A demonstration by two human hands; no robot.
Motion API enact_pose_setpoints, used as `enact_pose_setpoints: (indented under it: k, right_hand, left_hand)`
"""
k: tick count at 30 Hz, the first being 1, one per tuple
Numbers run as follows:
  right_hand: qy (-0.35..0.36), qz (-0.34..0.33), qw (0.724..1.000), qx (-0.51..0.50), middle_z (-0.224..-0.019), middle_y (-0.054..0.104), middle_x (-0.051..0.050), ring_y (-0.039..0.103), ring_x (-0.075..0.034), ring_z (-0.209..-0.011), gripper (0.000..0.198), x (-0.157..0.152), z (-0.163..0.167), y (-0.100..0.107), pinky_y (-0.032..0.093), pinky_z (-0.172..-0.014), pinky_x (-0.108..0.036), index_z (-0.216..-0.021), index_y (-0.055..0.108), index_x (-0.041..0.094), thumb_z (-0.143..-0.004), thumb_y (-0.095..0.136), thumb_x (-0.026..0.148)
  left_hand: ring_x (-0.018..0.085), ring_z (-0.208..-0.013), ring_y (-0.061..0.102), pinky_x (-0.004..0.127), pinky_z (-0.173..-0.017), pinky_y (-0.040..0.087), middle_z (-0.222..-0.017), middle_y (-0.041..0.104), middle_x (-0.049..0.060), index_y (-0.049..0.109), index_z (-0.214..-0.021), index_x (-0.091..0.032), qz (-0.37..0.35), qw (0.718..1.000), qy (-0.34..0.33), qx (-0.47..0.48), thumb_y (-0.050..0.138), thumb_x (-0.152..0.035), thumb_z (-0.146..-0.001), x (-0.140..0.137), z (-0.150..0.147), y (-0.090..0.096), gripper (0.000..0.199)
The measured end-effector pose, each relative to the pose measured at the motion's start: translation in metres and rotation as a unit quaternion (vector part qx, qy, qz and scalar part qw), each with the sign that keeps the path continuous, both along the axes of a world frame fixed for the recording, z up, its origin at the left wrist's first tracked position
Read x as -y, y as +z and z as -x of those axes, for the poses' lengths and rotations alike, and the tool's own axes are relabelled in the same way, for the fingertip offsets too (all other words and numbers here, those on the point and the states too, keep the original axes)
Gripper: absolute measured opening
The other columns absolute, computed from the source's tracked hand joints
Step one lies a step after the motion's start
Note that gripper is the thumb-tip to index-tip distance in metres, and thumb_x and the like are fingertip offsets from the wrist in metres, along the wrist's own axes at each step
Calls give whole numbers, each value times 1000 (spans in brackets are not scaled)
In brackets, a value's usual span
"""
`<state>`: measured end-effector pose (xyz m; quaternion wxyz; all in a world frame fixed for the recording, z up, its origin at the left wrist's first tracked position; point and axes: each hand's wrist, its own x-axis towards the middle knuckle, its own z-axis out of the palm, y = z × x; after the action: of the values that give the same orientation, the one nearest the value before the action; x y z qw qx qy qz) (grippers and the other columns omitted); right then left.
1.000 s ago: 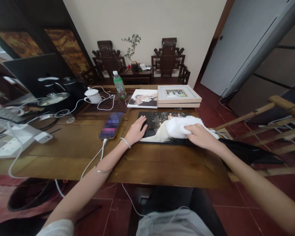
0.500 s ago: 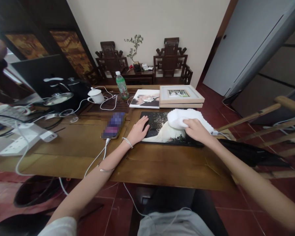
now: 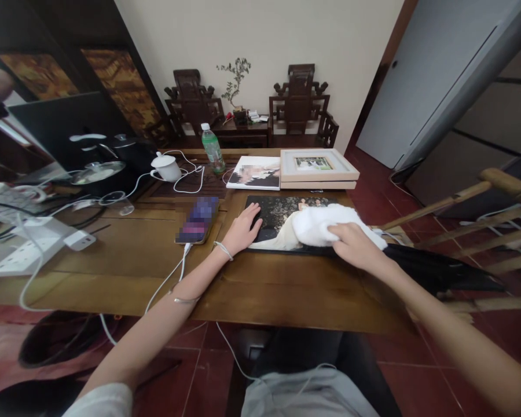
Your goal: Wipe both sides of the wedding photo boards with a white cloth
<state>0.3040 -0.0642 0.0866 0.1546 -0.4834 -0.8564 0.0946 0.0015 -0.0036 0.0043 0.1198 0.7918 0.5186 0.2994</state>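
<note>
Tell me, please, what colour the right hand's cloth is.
The cloth is white, seen in the head view.

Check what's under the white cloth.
The right part of the dark photo panel. A pale printed gown shows left of the white cloth, printed figures above. The image beneath is covered; the right hand grips the cloth.

It appears to be the sitting room of a home: a carved wooden armchair (image 3: 190, 103) stands at eleven o'clock, a small potted tree (image 3: 239, 113) at twelve, and a lidded white cup (image 3: 167, 168) at ten.
</note>
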Motion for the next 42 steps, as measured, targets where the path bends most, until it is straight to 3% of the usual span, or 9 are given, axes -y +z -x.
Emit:
enact_pose_setpoints:
  k: [6,11,14,17,22,25,30,37,42]
  right_hand:
    - [-52,-14,998,-19,-61,48,-3,44,-18,-65,18,-73,0,2,27,-63,-31,-59,31,23,-64,42,10]
    - [-93,-39,995,6,-66,54,-5,47,-20,-69,16,-92,-1,2,28,-66,-32,-60,35,23,-66,42,9]
    - [-67,-42,997,16,-65,55,-5,49,-21,-68,17,-72,-2,-3,32,-68,-32,-62,36,24,-67,41,8]
    - [-38,-39,998,28,-63,53,-4,50,-21,-65,20,-30,-3,-7,35,-69,-32,-62,34,25,-66,40,7]
    - [34,-17,999,13,-62,55,-2,56,-22,-69,25,41,-5,-7,38,-91,-36,-62,29,26,-64,38,2]
    - [53,2,999,13,-60,53,-1,55,-21,-68,25,52,-5,-4,39,-87,-34,-63,28,26,-63,38,2]
    - [2,-5,1000,12,-59,49,-2,47,-19,-62,22,9,-1,0,32,-64,-31,-61,28,25,-65,40,8]
    - [-90,-37,995,11,-65,57,-6,49,-21,-68,14,-84,11,2,29,-65,-32,-62,48,21,-67,42,9]
    - [-87,-52,993,53,-73,63,-9,51,-22,-71,16,-88,19,-1,30,-67,-32,-68,54,19,-70,43,7]
  left_hand:
    - [26,-146,37,49,-118,35,-151,46,18,53,-136,-9,-1,1000,-2,-4,43,-30,-97,0,1,1,45]
    - [26,-145,37,46,-120,33,-150,48,18,53,-136,-9,-6,1000,-4,-7,43,-30,-98,0,1,2,45]
    - [27,-145,37,46,-119,33,-151,47,19,53,-136,-7,-5,1000,-5,-12,42,-30,-98,1,0,2,46]
    - [27,-146,37,49,-118,34,-152,46,18,52,-137,-10,-1,1000,2,-12,42,-29,-98,2,-1,3,45]
    - [27,-146,36,50,-118,35,-152,45,18,52,-137,-9,1,1000,2,-14,42,-29,-98,1,-2,2,45]
    - [27,-146,36,51,-118,34,-152,45,17,52,-137,-10,2,1000,5,-14,42,-29,-98,1,-2,2,45]
    - [28,-146,36,51,-118,34,-152,45,18,53,-137,-10,4,1000,3,-11,43,-29,-97,1,-1,3,45]
    - [27,-144,39,47,-121,31,-149,49,18,54,-134,-9,-13,1000,-14,1,43,-33,-97,-1,3,2,45]
    - [26,-144,39,47,-120,33,-150,49,17,54,-135,-10,-14,1000,-8,-3,43,-32,-97,-1,2,1,45]
